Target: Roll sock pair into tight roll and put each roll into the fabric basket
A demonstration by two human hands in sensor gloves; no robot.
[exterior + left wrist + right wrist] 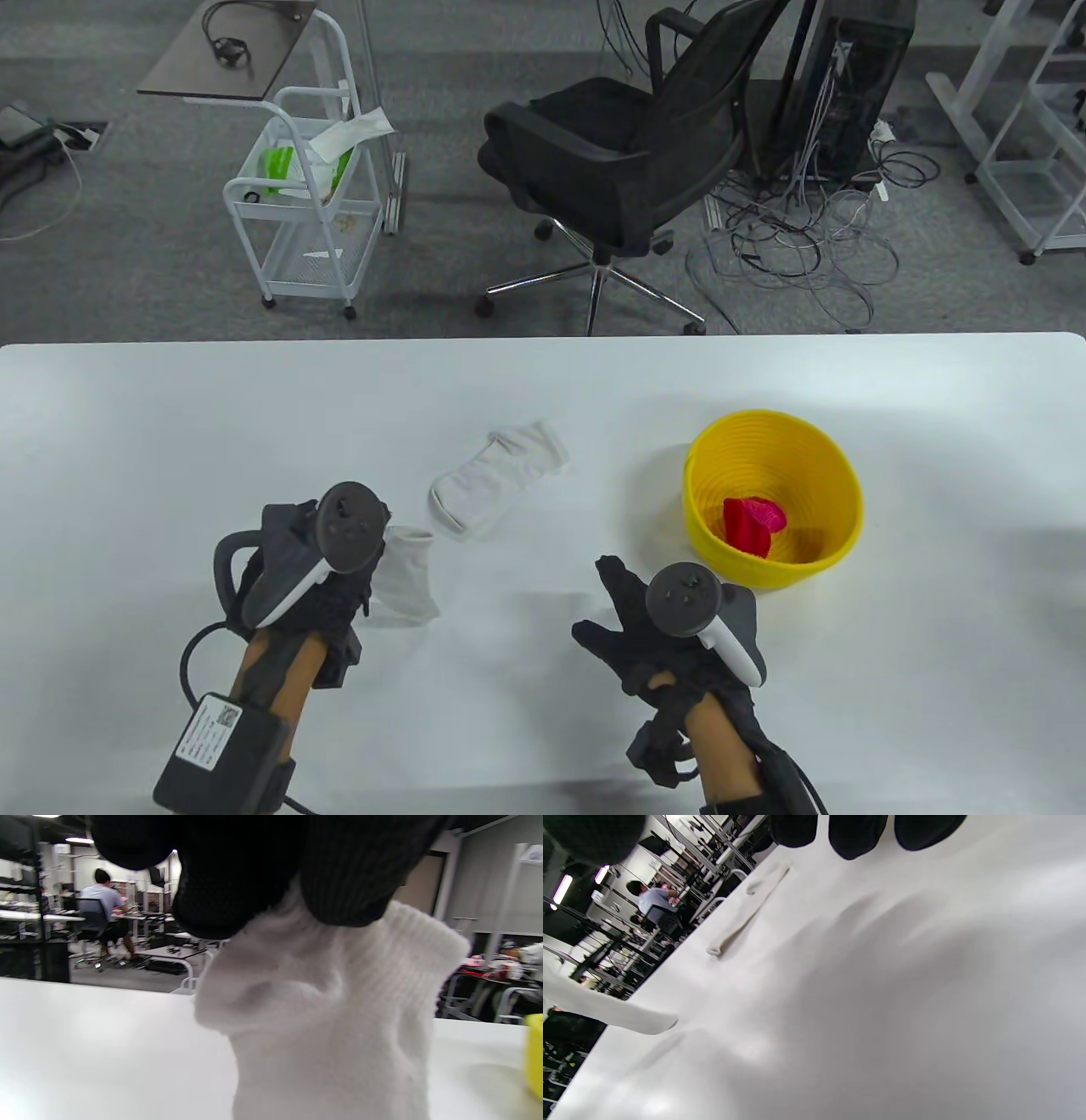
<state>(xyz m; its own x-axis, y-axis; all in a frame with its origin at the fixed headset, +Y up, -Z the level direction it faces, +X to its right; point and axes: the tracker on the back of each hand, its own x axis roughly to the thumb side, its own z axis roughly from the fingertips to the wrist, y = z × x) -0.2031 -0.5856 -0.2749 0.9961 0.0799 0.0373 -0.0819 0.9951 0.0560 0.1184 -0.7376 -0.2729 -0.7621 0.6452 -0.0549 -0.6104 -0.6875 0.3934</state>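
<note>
Two white cotton socks on our wide white counter (127, 441). Yellow woven basket (836, 475) at right holds a red sock roll (751, 522). Flat sock (496, 492) lies mid-counter. Our left hand (314, 577) pinches the hanging sock (331, 1018) between gloved fingers (348, 878); our right hand (670, 632) hovers, fingers spread and released.

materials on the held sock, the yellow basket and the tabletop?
Held sock: white knit fabric, soft and matte; ribbed cuff and limp folds show in the left wrist view.
Yellow basket: looks like coiled rope or cord, given the ringed ridges on its wall; it could be ribbed plastic.
Table: smooth white top with a faint sheen, probably laminate.
</note>
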